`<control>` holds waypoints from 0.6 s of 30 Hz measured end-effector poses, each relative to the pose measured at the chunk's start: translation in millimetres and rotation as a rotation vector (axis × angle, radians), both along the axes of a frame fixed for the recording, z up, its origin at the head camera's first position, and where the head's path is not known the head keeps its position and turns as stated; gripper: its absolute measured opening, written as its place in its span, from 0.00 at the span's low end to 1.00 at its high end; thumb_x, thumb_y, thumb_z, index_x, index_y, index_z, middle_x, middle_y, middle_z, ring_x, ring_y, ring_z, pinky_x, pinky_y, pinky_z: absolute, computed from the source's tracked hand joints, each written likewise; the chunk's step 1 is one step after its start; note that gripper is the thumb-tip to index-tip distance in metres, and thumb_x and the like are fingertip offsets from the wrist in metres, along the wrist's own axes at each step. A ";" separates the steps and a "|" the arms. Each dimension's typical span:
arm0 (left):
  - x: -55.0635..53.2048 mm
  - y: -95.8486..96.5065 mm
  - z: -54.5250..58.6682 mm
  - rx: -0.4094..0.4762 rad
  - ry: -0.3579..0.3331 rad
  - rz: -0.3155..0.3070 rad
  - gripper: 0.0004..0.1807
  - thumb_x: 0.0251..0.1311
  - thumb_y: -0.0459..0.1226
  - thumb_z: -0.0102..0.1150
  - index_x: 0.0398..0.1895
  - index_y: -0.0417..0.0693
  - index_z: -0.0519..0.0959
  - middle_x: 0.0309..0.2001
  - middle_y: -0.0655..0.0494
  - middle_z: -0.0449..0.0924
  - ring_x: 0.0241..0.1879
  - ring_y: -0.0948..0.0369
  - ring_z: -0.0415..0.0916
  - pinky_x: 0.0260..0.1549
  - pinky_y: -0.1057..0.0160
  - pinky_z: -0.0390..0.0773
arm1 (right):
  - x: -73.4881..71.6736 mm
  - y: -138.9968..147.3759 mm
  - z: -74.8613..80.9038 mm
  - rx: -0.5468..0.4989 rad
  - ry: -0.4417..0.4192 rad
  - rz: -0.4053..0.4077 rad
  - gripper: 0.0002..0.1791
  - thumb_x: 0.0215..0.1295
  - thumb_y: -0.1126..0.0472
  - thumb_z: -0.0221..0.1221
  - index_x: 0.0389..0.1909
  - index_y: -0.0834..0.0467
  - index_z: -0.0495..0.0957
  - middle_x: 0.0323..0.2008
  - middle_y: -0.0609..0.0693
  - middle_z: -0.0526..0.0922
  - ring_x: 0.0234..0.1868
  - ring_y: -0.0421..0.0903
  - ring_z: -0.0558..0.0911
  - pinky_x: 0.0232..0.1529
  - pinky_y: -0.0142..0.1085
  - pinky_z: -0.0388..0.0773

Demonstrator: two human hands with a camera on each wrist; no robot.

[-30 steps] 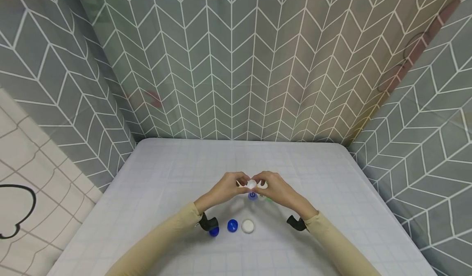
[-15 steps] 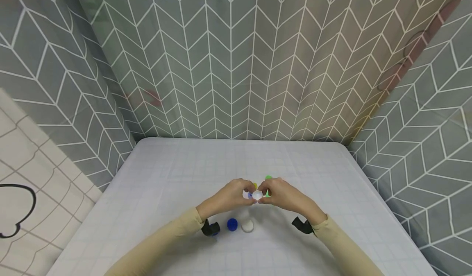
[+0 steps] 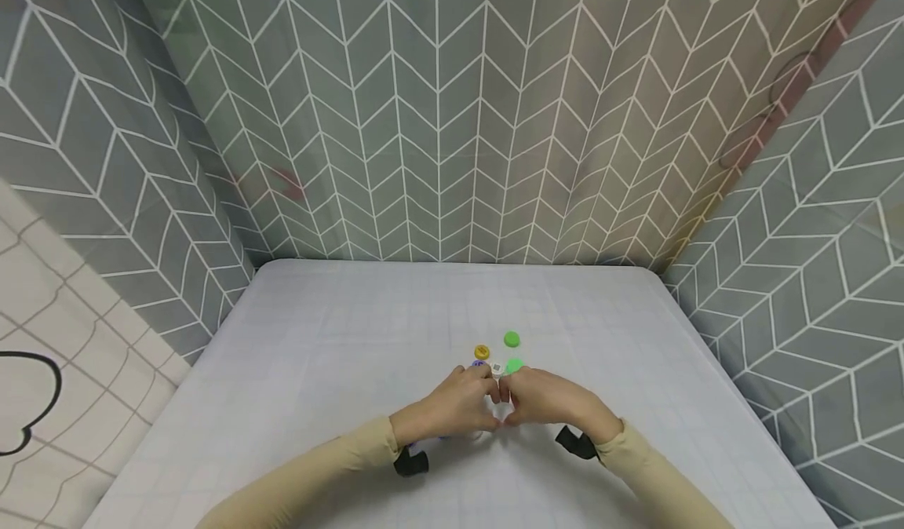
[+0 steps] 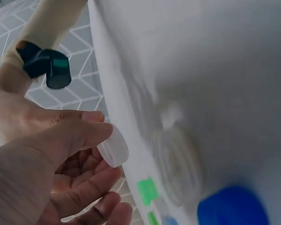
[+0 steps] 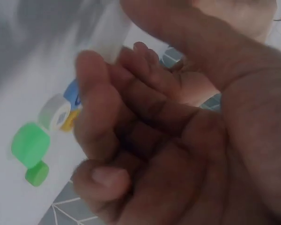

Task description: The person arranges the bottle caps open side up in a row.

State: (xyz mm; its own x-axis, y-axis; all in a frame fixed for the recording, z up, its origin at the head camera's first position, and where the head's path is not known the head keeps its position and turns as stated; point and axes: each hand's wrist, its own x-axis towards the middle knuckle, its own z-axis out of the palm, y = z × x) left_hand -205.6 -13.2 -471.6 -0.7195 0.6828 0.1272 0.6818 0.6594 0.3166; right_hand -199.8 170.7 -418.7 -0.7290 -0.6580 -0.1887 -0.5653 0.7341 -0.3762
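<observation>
Between the fingertips of both hands is a white bottle cap [image 4: 114,147], held just above the table. My left hand [image 3: 455,405] pinches it between thumb and fingers from the left. From the right, my right hand [image 3: 554,399] holds it by thumb and fingertips, the other fingers curled in. Beyond the hands lie a yellow cap [image 3: 482,352], a green cap [image 3: 512,339], a light green cap [image 3: 513,365], a small white cap [image 3: 497,369] and a blue cap [image 3: 479,363] partly behind the left hand.
A ridged white cap [image 4: 178,166] and a dark blue cap [image 4: 232,208] lie on the table near the left hand, mostly hidden in the head view. The white-clothed table [image 3: 339,301] meets a patterned curtain [image 3: 438,121] at its back edge. Black camera mounts [image 3: 411,462] sit at the wrists.
Both hands have moved toward the near side of the table with the white bottle cap, uncovering the yellow, green and small white caps and covering the nearer blue and white ones.
</observation>
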 end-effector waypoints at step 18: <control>9.1 6.8 -15.9 -0.081 -0.028 0.035 0.19 0.43 0.54 0.74 0.35 0.56 0.82 0.30 0.68 0.70 0.31 0.70 0.64 0.34 0.68 0.64 | 2.1 -6.3 -21.6 0.032 -0.124 0.033 0.15 0.48 0.63 0.72 0.35 0.59 0.79 0.24 0.42 0.78 0.23 0.32 0.69 0.27 0.27 0.70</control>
